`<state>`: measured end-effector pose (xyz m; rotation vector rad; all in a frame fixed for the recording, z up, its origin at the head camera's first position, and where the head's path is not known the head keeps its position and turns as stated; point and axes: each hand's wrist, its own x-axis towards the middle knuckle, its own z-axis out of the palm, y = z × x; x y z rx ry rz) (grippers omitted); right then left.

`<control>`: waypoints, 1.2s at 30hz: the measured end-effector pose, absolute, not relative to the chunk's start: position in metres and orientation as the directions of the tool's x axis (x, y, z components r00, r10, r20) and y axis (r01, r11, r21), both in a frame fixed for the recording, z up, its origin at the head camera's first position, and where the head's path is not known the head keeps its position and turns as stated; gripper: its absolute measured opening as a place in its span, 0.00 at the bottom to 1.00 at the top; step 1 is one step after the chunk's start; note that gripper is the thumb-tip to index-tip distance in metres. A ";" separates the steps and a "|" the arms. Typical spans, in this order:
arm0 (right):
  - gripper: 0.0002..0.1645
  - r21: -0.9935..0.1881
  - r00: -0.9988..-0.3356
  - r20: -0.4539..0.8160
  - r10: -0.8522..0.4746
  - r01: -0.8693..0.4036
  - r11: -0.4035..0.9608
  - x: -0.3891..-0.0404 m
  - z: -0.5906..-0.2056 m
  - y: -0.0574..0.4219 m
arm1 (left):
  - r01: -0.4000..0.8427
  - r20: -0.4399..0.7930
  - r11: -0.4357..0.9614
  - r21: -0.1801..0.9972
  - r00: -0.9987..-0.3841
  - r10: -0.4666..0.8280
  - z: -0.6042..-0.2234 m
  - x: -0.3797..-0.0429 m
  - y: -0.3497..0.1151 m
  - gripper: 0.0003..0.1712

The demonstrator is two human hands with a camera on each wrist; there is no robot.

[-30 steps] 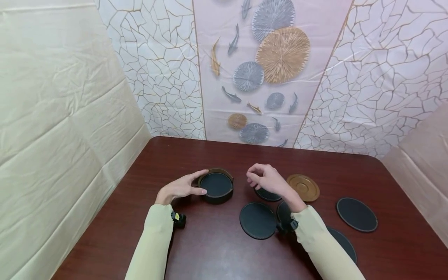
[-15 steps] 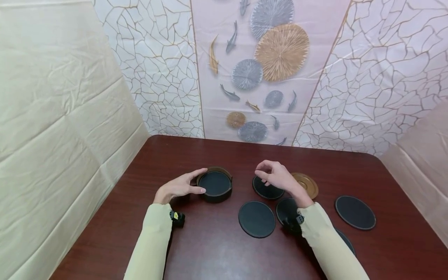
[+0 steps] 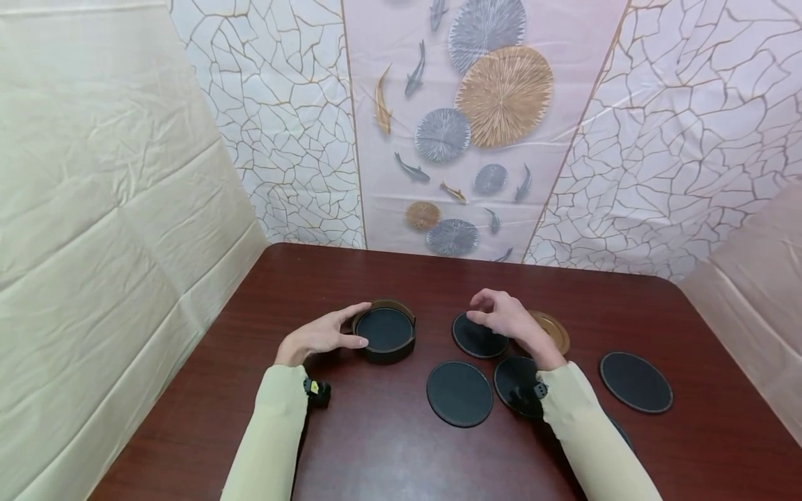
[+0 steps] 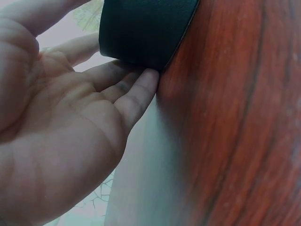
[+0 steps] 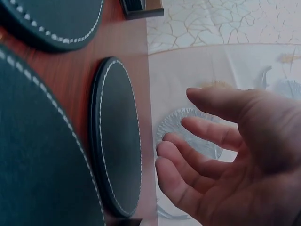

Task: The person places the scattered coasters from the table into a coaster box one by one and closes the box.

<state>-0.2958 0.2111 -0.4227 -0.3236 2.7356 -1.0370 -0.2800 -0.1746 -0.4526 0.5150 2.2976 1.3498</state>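
Observation:
The round dark coaster holder [image 3: 388,358] stands at the table's middle, its top coaster [image 3: 385,328] lying flat inside. My left hand [image 3: 322,334] holds it from the left, thumb at the near rim and fingers round the far side. In the left wrist view, fingertips touch the low outer wall of the holder [image 4: 146,33]. My right hand [image 3: 506,320] hovers over a black round coaster [image 3: 475,342], fingers loosely bent and nothing between them. The right wrist view shows a gap between that hand [image 5: 230,150] and the white-stitched coaster [image 5: 121,141].
More black coasters lie about: one at front centre [image 3: 460,394], one near the right wrist [image 3: 515,383], one far right [image 3: 635,383], and another mostly under the right sleeve [image 3: 601,445]. A gold-brown round disc [image 3: 556,332] sits behind the right wrist. Patterned cloth [image 3: 301,139] hangs behind the table.
My right hand has moved right, away from the holder, and now hovers over the far coaster. The left hand keeps its place on the holder.

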 end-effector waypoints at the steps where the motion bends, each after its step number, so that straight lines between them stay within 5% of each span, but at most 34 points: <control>1: 0.23 -0.669 -0.956 -0.119 -0.267 -0.121 0.734 -0.296 -0.423 0.212 | 0.101 -0.170 0.458 0.883 -0.841 0.513 -0.453 -0.280 -0.175 0.48; 9: 0.27 -0.578 -0.952 -0.185 -0.245 -0.097 0.811 -0.303 -0.423 0.220 | 0.094 -0.173 0.456 0.885 -0.843 0.509 -0.452 -0.280 -0.175 0.48; 36: 0.37 -0.564 -0.913 -0.336 -0.232 -0.002 0.826 -0.302 -0.431 0.230 | 0.109 -0.161 0.449 0.887 -0.839 0.520 -0.453 -0.281 -0.176 0.49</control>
